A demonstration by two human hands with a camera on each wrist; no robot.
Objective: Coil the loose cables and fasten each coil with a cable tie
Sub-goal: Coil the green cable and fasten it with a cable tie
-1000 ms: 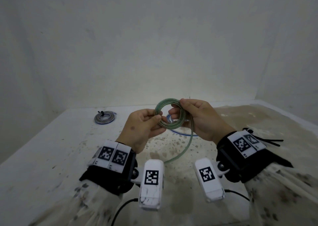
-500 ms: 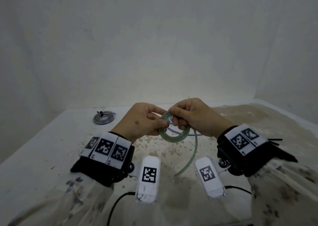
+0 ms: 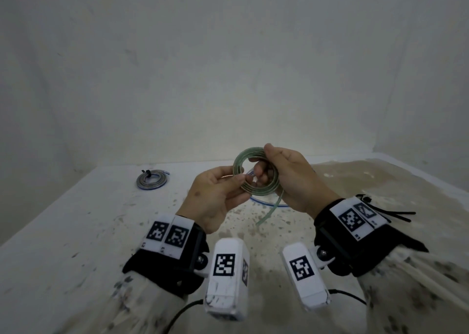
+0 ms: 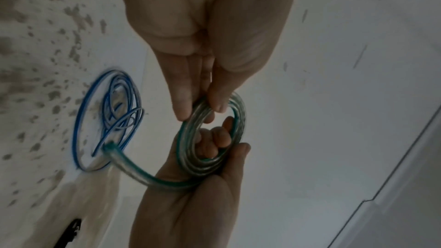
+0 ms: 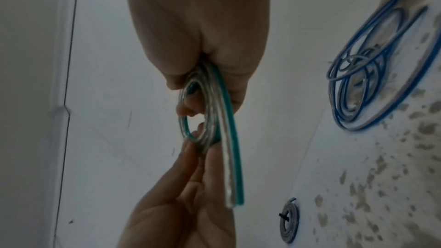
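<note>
Left hand (image 3: 215, 196): raised above the table (image 3: 76, 232), thumb and fingertips pinching the near-left side of the green-striped clear cable (image 3: 256, 173). Right hand (image 3: 289, 178): at the same height, thumb on the top of the coil, fingers curled through its centre, gripping the right side. The wrist views confirm both holds, each with the turns pressed flat between thumb and fingers.

Cable in hand: wound in several close turns, held upright in the air between the two hands, clear of the surface. One free tail (image 3: 269, 211) hangs from the lower right of the coil, its cut end pointing toward the table. No tie is visible on this coil.

Loose blue cable (image 4: 109, 116): lying in untidy overlapping loops on the table beyond the hands, mostly hidden behind them in the head view.

Finished coil (image 3: 151, 179): grey with a blue edge, flat on the table to the far left, bound by a black tie.

Black cable ties (image 3: 390, 215): strands projecting past the right wrist band.

Markings: wrist bands and camera housings carry black-and-white square code patterns (image 3: 224, 265). The small print beside them is too small to read. No brand is legible anywhere.
</note>
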